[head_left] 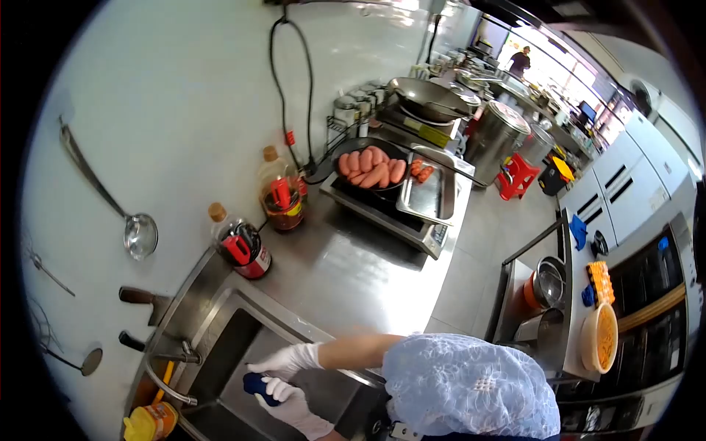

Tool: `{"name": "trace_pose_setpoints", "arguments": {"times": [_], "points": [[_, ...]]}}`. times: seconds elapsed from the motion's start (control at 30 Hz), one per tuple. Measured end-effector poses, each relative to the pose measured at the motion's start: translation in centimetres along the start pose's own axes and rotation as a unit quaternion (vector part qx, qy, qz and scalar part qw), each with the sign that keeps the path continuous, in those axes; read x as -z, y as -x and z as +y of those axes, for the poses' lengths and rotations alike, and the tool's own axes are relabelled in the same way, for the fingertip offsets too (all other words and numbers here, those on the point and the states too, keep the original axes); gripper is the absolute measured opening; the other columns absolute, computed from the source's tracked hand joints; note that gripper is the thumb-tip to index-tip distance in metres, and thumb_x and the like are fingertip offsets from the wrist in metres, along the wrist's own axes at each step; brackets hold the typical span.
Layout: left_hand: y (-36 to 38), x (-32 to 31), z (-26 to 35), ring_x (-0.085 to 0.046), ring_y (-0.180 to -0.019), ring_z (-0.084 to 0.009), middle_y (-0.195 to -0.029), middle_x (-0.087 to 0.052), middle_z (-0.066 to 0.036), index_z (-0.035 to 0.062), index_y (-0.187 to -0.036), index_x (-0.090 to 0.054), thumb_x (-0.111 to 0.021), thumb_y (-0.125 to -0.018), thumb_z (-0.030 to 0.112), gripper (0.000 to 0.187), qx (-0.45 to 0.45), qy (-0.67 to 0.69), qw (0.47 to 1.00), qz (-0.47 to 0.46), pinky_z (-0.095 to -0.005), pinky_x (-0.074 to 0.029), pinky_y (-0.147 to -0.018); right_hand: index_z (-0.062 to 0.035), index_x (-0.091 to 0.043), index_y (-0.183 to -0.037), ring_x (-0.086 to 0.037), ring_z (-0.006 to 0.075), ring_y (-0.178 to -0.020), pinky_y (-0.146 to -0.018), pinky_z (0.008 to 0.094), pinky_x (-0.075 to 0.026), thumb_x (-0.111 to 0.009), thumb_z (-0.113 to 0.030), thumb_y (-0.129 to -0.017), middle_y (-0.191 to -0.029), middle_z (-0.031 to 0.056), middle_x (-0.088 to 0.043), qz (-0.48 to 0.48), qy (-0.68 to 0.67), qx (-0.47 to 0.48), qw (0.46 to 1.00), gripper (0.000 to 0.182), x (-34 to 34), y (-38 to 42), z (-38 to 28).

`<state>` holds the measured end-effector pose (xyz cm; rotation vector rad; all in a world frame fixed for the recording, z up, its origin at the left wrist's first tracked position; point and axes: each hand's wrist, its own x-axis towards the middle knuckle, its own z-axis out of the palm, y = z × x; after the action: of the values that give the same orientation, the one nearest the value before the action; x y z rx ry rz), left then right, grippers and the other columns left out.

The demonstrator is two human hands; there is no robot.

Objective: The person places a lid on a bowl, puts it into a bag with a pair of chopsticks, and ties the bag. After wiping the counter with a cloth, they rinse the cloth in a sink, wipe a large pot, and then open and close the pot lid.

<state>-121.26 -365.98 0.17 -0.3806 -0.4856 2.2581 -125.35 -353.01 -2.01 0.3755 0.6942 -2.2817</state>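
Note:
Both my hands wear white gloves and are over the metal sink (243, 411). My left hand (298, 415), lower in the view, has its fingers wrapped round a bunched dark blue cloth (257, 386). Just above it, my right hand (287, 360) stretches its fingers out along the top of the cloth, its wrist bare. A light blue patterned sleeve (471, 382) covers my upper right arm. The curved faucet (165, 386) stands at the wall side of the sink.
Two sauce bottles (246, 250) stand behind the sink. Farther along the counter, a pan of sausages (371, 165) sits on a cooktop (382, 217) beside a metal tray (426, 198). Ladles (140, 235) hang on the wall. Behind are a stockpot (496, 140), red stool (518, 176) and a distant person (520, 62).

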Motion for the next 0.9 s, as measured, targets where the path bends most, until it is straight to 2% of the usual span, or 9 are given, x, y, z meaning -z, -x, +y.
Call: {"name": "trace_pose_setpoints", "arguments": {"times": [0.07,0.2,0.37,0.57,0.63,0.7,0.83,0.87,0.9], "points": [[-0.1,0.8,-1.8,-0.042,-0.064,-0.0045,-0.077,-0.041,0.005,-0.0014,-0.110,-0.050,-0.057,-0.089,0.037,0.045,0.094,0.030,0.994,-0.041,-0.0209,-0.039,-0.061,-0.0041,-0.055,-0.108,-0.059,0.0231,-0.093,-0.083,0.0355,-0.047,-0.056,-0.054,-0.084,-0.097,0.0093,-0.063,0.007,-0.067,0.025,0.997,0.056,0.1,1.8,1.8],[2.2,0.4,-5.1,-0.043,-0.061,-0.0068,-0.076,-0.043,0.004,0.0027,-0.110,-0.048,-0.058,-0.088,0.036,0.041,0.110,0.036,0.993,0.009,-0.0216,-0.040,-0.059,-0.0041,-0.056,-0.106,-0.059,0.0234,-0.090,-0.080,0.0359,-0.048,-0.056,-0.049,-0.084,-0.095,0.0094,-0.064,0.041,-0.029,0.097,0.994,0.050,-1.5,3.4,2.4],[5.6,-1.2,-4.6,-0.036,-0.053,-0.0070,-0.068,-0.040,0.004,0.0067,-0.107,-0.048,-0.056,-0.091,0.033,0.032,0.203,-0.205,0.953,-0.090,-0.0209,-0.037,-0.054,-0.0041,-0.058,-0.104,-0.060,0.0238,-0.086,-0.077,0.0365,-0.048,-0.056,-0.042,-0.084,-0.092,0.0094,-0.064,0.140,0.133,0.197,0.961,0.042,-4.3,5.8,2.6],[8.3,-3.2,-5.1,-0.029,-0.039,-0.0075,-0.055,-0.037,0.003,0.0074,-0.084,-0.052,-0.053,-0.089,0.017,0.011,0.135,-0.475,0.857,0.151,-0.0224,-0.023,-0.037,-0.0041,-0.060,-0.101,-0.061,0.0243,-0.082,-0.074,0.0372,-0.049,-0.055,-0.033,-0.084,-0.089,0.0095,-0.065,0.340,0.467,0.269,0.771,0.033,-7.4,6.0,3.3],[8.4,-2.9,-5.6,-0.033,-0.040,-0.0067,-0.057,-0.042,0.002,0.0086,-0.076,-0.052,-0.054,-0.087,0.016,0.014,0.061,-0.690,0.678,0.247,-0.0217,-0.024,-0.037,-0.0042,-0.060,-0.100,-0.062,0.0244,-0.080,-0.073,0.0374,-0.050,-0.055,-0.030,-0.084,-0.087,0.0096,-0.065,0.382,0.542,0.250,0.705,0.031,-7.9,5.9,4.4],[8.7,-1.5,-6.0,-0.045,-0.042,-0.0093,-0.054,-0.048,-0.001,0.0086,-0.074,-0.056,-0.059,-0.084,0.016,0.013,0.003,-0.723,0.634,0.275,-0.0243,-0.029,-0.036,-0.0042,-0.061,-0.099,-0.062,0.0246,-0.079,-0.072,0.0377,-0.050,-0.055,-0.027,-0.084,-0.086,0.0096,-0.065,0.405,0.599,0.228,0.652,0.028,-8.0,6.0,5.4],[8.0,4.2,-4.4,-0.064,-0.059,-0.0301,-0.062,-0.063,-0.011,0.0058,-0.081,-0.064,-0.057,-0.086,0.026,0.022,-0.170,-0.976,0.017,0.131,-0.0423,-0.045,-0.045,-0.0042,-0.062,-0.097,-0.063,0.0249,-0.076,-0.070,0.0381,-0.051,-0.054,-0.022,-0.085,-0.084,0.0097,-0.066,0.425,0.711,0.177,0.532,0.023,-6.2,6.0,7.5],[8.8,2.4,-6.2,-0.064,-0.063,-0.0328,-0.069,-0.065,-0.013,0.0060,-0.077,-0.065,-0.055,-0.087,0.029,0.027,-0.048,-0.986,-0.069,0.146,-0.0438,-0.049,-0.053,-0.0042,-0.063,-0.096,-0.063,0.0249,-0.075,-0.069,0.0382,-0.051,-0.054,-0.020,-0.085,-0.083,0.0097,-0.066,0.418,0.754,0.155,0.482,0.021,-5.4,5.9,7.9],[9.7,1.9,-7.0,-0.065,-0.061,-0.0309,-0.067,-0.065,-0.014,0.0081,-0.073,-0.066,-0.055,-0.086,0.026,0.025,-0.098,-0.989,-0.100,0.044,-0.0431,-0.050,-0.052,-0.0042,-0.063,-0.096,-0.063,0.0250,-0.075,-0.068,0.0384,-0.051,-0.054,-0.019,-0.085,-0.083,0.0097,-0.066,0.400,0.797,0.132,0.433,0.020,-5.0,5.5,8.6]]}}
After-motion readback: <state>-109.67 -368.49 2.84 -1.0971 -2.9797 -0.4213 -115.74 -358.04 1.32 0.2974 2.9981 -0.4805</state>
